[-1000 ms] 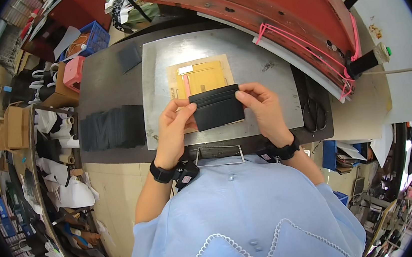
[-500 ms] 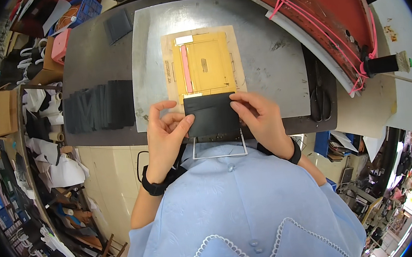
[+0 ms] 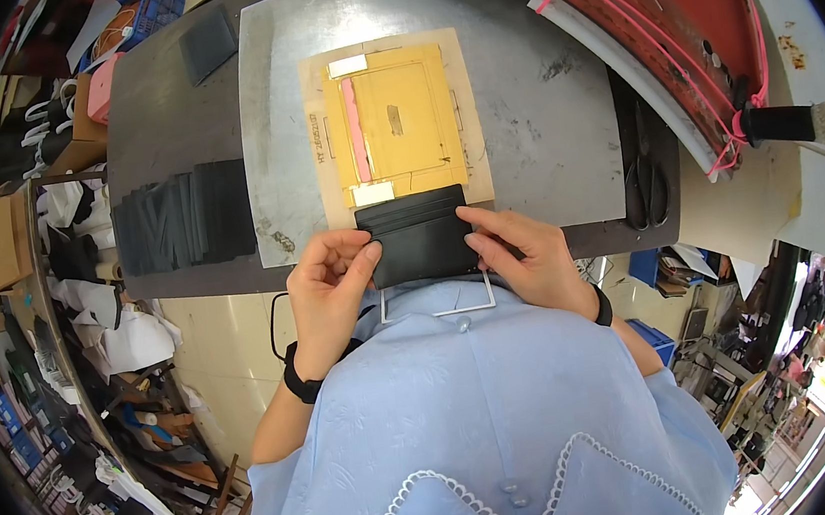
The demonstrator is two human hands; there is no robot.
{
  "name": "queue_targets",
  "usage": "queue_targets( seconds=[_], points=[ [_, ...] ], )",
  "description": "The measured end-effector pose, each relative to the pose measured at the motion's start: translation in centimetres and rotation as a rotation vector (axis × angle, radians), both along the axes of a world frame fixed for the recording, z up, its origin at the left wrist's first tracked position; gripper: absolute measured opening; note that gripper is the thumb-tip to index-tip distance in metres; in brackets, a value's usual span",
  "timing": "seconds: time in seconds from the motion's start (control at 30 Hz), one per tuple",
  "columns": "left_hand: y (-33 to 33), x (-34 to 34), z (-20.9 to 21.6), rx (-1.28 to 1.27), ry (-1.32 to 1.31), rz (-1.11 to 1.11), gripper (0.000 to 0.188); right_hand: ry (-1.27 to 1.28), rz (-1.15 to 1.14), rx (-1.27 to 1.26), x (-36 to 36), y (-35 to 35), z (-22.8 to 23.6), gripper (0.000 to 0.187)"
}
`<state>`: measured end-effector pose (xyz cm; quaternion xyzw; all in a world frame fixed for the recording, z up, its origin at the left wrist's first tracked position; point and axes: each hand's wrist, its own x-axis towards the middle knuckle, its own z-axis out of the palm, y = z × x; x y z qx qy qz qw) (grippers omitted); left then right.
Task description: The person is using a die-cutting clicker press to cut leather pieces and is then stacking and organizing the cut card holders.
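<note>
A black leather card holder piece (image 3: 416,247) with slot lines across its upper part is held flat at the table's front edge. My left hand (image 3: 333,281) pinches its left side between thumb and curled fingers. At its right side, my right hand (image 3: 524,251) grips the edge with thumb and forefinger. Just beyond its far edge lies a yellow template (image 3: 408,122) with a pink strip (image 3: 355,128) and white tabs, set on a tan board (image 3: 474,140). Both rest on a grey metal plate (image 3: 539,123).
Overlapping black pieces (image 3: 182,216) lie on the dark table (image 3: 156,113) to the left, another black piece (image 3: 208,44) at the far left. Scissors (image 3: 644,183) lie right of the plate. A red metal frame (image 3: 628,14) with pink cord (image 3: 632,53) stands at the far right.
The card holder piece now shows its slot lines clearly, and both hands have shifted slightly towards me with it. The whole view has shifted a little.
</note>
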<state>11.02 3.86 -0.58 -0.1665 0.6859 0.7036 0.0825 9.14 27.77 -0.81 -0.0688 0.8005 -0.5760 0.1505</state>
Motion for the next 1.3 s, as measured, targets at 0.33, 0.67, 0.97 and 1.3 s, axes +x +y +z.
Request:
queue_targets(
  seconds=[0.33, 0.67, 0.97, 1.3],
  points=[
    [0.2, 0.1, -0.9, 0.080, 0.018, 0.075, 0.019, -0.060, -0.044, -0.037, 0.3, -0.4, -0.3, 0.032],
    [-0.1, 0.2, -1.1, 0.068, 0.010, 0.045, 0.018, -0.058, -0.021, -0.030, 0.3, -0.2, -0.4, 0.033],
    [-0.4, 0.5, -1.1, 0.088, 0.022, 0.018, 0.016, 0.036, 0.010, 0.031, 0.9, -0.2, -0.5, 0.032],
    [-4.9, 0.8, 0.5, 0.041, 0.214, 0.228, 0.042, -0.180, 0.320, -0.101, 0.5, 0.8, 2.3, 0.021]
  ],
)
